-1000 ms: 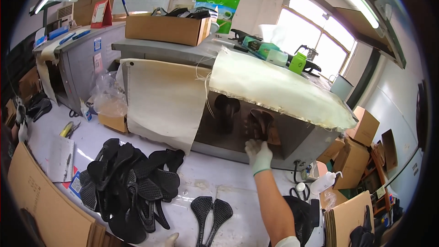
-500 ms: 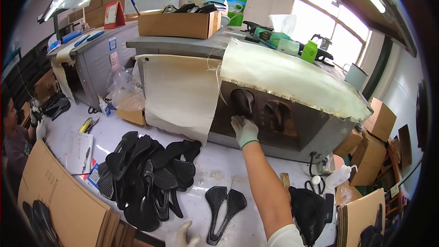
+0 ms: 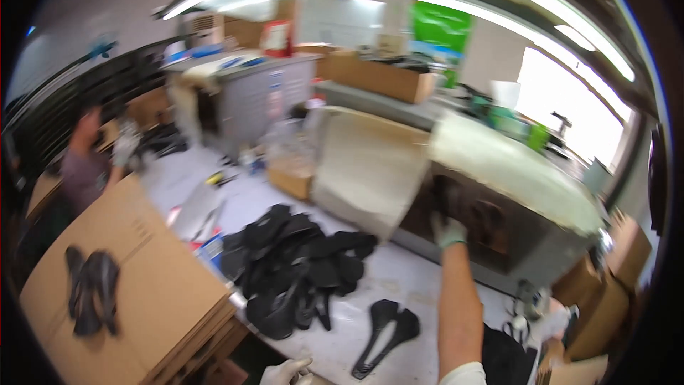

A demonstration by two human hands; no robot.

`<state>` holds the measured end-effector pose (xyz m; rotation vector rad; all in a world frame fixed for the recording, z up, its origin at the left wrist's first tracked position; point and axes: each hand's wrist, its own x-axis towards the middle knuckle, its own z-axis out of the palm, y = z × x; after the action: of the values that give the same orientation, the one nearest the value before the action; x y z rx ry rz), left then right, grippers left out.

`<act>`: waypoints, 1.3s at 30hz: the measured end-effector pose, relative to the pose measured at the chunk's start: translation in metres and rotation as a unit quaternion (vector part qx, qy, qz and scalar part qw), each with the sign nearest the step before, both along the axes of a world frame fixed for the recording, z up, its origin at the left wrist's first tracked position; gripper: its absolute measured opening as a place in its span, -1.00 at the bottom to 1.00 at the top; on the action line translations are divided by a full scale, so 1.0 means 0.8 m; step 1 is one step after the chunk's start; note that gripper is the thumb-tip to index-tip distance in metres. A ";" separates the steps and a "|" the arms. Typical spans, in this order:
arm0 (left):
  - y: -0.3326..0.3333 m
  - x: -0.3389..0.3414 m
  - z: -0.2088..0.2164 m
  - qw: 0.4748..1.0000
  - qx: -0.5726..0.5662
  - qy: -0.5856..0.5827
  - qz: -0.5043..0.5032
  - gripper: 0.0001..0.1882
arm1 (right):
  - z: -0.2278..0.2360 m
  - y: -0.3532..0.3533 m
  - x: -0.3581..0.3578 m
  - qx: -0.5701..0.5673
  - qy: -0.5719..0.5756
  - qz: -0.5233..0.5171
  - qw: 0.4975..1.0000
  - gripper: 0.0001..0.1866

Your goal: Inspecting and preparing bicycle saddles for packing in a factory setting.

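Touching dark saddle [image 3: 444, 194] perhaps, right hand [image 3: 449, 231] blurred, left hand [image 3: 286, 371] cropped

- View: turned left and blurred; the cardboard stack [image 3: 164, 260] and co-worker [image 3: 89, 164] show more fully.
- Right hand [image 3: 449, 232]: shifted from the right saddle [image 3: 489, 219] to the left saddle [image 3: 445, 194] in the cabinet [image 3: 543, 255]; contact unclear.
- Left hand [image 3: 283, 372]: extends beyond the fingertip first visible.

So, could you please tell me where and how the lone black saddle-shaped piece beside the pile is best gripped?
I'd probably pinch the black piece across its narrow nose, coming from the near side: it lies with that slim end nearest, while the far end spreads wide around a central slot.
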<state>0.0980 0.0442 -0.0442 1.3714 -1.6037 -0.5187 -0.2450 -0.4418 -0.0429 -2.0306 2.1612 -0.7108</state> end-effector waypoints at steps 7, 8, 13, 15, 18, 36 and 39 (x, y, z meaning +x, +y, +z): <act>0.081 0.088 0.051 0.951 -0.053 0.053 0.301 -0.78 | -0.019 -0.028 -0.080 -0.194 -0.783 0.001 0.591 -0.48; 0.105 0.103 0.066 0.928 -0.041 0.134 0.345 -0.75 | -0.019 0.000 -0.017 -0.174 -0.788 0.005 0.591 -0.52; 0.158 0.216 0.079 0.750 -0.212 0.470 0.416 -0.48 | 0.033 0.136 0.031 -0.161 -0.797 0.039 0.581 -0.54; 0.184 0.237 0.088 0.640 -0.203 0.581 0.460 -0.51 | 0.040 0.181 0.033 -0.160 -0.807 0.039 0.567 -0.55; 0.189 0.235 0.090 0.605 -0.179 0.649 0.424 -0.57 | 0.023 0.257 0.045 -0.168 -0.787 0.066 0.590 -0.55; 0.039 0.072 0.075 0.904 0.018 0.401 0.148 -0.70 | 0.003 0.615 -0.091 -0.059 -0.735 0.154 0.658 -0.46; -0.048 -0.007 0.105 0.806 0.181 0.561 -0.055 -0.67 | -0.078 0.635 -0.108 -0.286 -0.518 -0.183 0.785 -0.64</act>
<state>0.0926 0.0060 0.0401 0.8705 -0.5890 -1.4369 -0.3318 0.0659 -0.1050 -0.8103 1.6667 -2.0980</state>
